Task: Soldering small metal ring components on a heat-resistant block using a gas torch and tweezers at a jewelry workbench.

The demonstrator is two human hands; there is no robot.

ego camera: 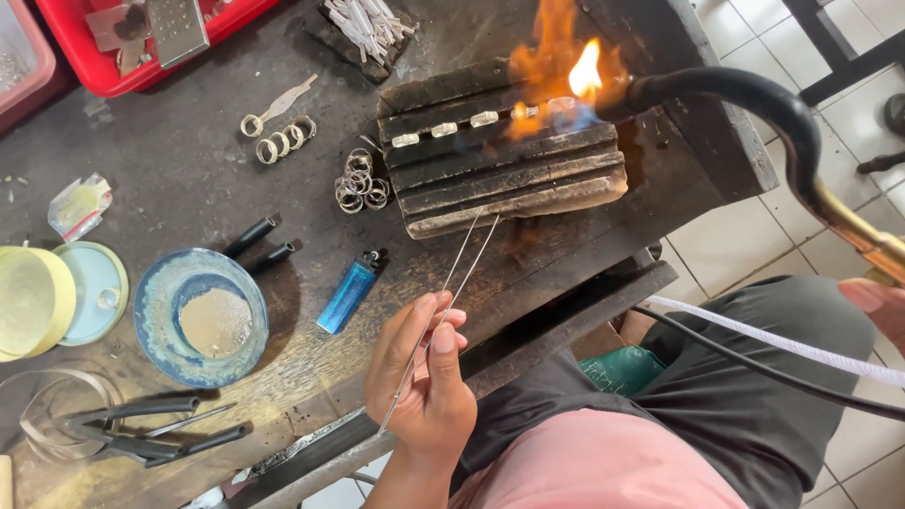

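Head view: the left hand (424, 377) pinches long, thin steel tweezers (443, 311), tips near a charred, grooved wooden block (509, 179). The right hand (881, 306), mostly cut off, grips a curved black torch (754, 99) flaming over small silver rings (443, 130). The scorched dark workbench (170, 160) meets pale floor tiles (735, 240). A round blue dish (156, 302) holds grey powder (215, 322).
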